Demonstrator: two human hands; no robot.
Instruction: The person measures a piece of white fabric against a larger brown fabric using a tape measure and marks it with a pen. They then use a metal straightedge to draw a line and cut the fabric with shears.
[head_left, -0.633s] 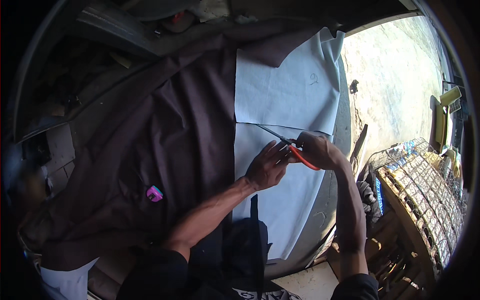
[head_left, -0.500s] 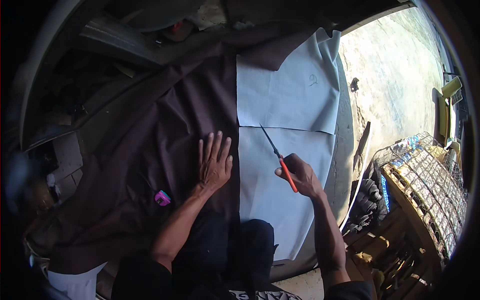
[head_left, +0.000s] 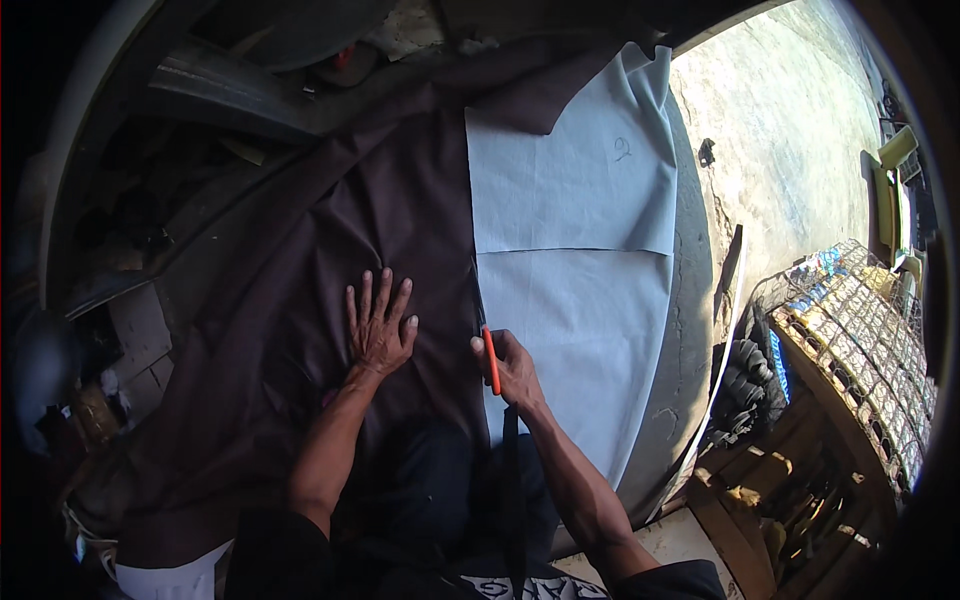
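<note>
A dark brown, leather-like sheet [head_left: 270, 270] spreads in folds over the left and middle. My left hand [head_left: 380, 335] lies flat on it, fingers spread. Along its right edge lie two pale grey-blue pieces [head_left: 570, 320], split by a crosswise line; the far piece [head_left: 560, 190] bears a small handwritten mark. In my right hand [head_left: 515, 368] is a pair of scissors [head_left: 491, 360] with orange-red handles. Their dark blades point away from me along the border between brown and pale; whether they are parted cannot be made out. A dark strip [head_left: 511, 440] hangs just below that hand.
On the right, a wire mesh rack [head_left: 860, 340] stands on a wooden frame, with a dark coiled bundle [head_left: 740, 390] beside it. Beyond the pale pieces is sunlit concrete floor [head_left: 780, 120]. Dim clutter and a white block [head_left: 140, 325] are at the left.
My right hand has moved left with the scissors, from over the pale piece to the brown border. My left hand has shifted left, and its forearm now mostly covers a small purple object.
</note>
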